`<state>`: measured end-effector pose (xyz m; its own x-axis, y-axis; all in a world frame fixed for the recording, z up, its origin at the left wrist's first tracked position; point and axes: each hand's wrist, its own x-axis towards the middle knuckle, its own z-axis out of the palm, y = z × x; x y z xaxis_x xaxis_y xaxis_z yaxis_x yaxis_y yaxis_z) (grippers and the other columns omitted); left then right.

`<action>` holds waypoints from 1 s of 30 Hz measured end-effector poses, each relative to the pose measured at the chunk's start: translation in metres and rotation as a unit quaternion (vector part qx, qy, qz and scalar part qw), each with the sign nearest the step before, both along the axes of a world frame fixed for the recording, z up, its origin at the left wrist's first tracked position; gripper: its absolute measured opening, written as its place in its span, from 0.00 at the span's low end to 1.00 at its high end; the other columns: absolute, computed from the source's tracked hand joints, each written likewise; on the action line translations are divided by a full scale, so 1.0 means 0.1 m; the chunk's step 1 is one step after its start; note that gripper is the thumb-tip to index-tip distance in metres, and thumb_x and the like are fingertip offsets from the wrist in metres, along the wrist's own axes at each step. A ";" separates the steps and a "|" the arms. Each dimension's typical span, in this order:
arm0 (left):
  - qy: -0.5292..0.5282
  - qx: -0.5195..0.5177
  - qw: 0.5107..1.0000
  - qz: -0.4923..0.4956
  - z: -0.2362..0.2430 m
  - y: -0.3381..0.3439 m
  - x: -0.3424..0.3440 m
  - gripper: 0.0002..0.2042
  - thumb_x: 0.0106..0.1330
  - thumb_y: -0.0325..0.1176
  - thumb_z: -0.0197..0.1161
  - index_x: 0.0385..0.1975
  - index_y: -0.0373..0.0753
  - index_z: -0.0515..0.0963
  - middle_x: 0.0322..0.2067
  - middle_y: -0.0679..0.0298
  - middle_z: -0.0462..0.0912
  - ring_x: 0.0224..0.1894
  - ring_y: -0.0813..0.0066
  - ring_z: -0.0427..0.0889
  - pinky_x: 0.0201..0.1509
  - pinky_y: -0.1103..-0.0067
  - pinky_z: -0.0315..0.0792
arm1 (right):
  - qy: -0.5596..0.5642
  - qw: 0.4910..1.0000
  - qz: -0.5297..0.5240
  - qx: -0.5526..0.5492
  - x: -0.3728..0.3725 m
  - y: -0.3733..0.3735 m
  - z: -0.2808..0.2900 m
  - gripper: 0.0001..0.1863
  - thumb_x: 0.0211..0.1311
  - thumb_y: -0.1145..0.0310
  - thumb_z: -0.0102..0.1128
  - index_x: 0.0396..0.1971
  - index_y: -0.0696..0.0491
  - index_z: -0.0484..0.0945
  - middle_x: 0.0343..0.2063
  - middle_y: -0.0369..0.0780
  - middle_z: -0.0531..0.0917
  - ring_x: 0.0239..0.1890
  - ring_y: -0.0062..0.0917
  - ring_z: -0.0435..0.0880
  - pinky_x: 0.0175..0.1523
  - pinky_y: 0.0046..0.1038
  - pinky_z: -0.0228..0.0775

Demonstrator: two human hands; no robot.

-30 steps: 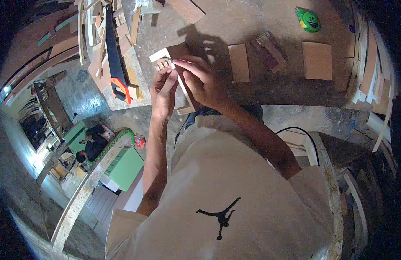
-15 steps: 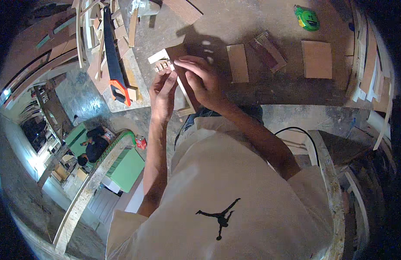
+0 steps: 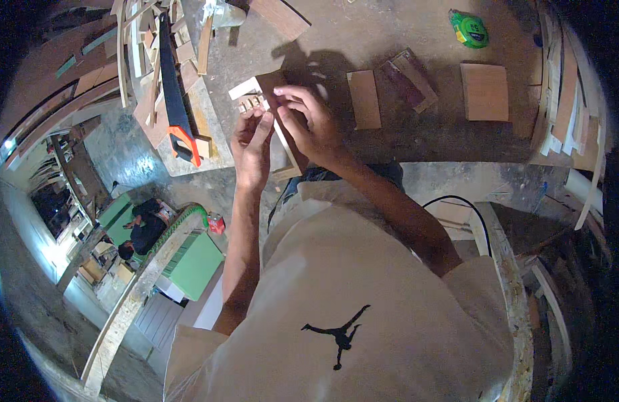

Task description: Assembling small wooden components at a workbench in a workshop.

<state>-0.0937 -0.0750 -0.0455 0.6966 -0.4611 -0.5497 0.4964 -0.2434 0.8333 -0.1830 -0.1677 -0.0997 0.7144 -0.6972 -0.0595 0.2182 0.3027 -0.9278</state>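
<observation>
My left hand (image 3: 251, 154) pinches a small notched wooden piece (image 3: 254, 103) between thumb and fingers. The piece sits against the corner of a shallow wooden box or frame (image 3: 243, 88) with pale edges, near the table's front edge. My right hand (image 3: 315, 130) is beside the frame, over its right side. Its fingers are bent and apart, with the fingertips close to the notched piece; nothing shows between them. Part of the frame lies hidden behind both hands.
A handsaw with an orange handle (image 3: 184, 147) lies left among wood strips. Right of my hands are flat wooden pieces (image 3: 364, 100) (image 3: 485, 92) and a reddish-brown block (image 3: 410, 81). A green tape measure (image 3: 469, 29) is farther back. A person (image 3: 146, 228) sits at lower left.
My right hand has drawn back slightly from the notched piece, its fingers spreading apart. My left hand keeps its pinch in nearly the same place.
</observation>
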 end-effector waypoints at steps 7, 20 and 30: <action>-0.024 -0.090 0.995 0.036 0.05 -0.01 -0.03 0.13 0.70 0.25 0.59 0.52 0.36 0.73 0.50 0.59 0.79 0.54 0.70 0.78 0.61 0.69 0.73 | -0.041 0.997 -0.025 0.068 0.10 -0.08 -0.03 0.18 0.68 0.75 0.57 0.55 0.60 0.69 0.51 0.43 0.76 0.56 0.27 0.77 0.61 0.28 0.69; -0.036 -0.136 0.989 0.049 0.05 0.05 0.00 0.16 0.73 0.26 0.53 0.59 0.32 0.65 0.53 0.53 0.76 0.54 0.57 0.80 0.56 0.65 0.80 | 0.085 0.989 0.064 0.100 0.13 -0.37 0.08 0.21 0.67 0.62 0.63 0.54 0.58 0.72 0.49 0.40 0.78 0.54 0.24 0.77 0.57 0.24 0.69; -0.063 -0.131 0.989 0.036 -0.03 0.09 0.05 0.14 0.73 0.27 0.53 0.56 0.35 0.70 0.50 0.55 0.78 0.51 0.60 0.82 0.53 0.67 0.82 | 0.051 0.991 0.109 0.054 0.08 -0.38 0.13 0.22 0.66 0.67 0.63 0.56 0.56 0.70 0.51 0.43 0.76 0.58 0.28 0.75 0.62 0.27 0.67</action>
<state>-0.0885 -0.0660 -0.0487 0.7885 -0.5222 -0.3248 0.3930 0.0216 0.9193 -0.1751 -0.2052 -0.0871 0.8335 -0.5130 -0.2053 0.0436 0.4314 -0.9011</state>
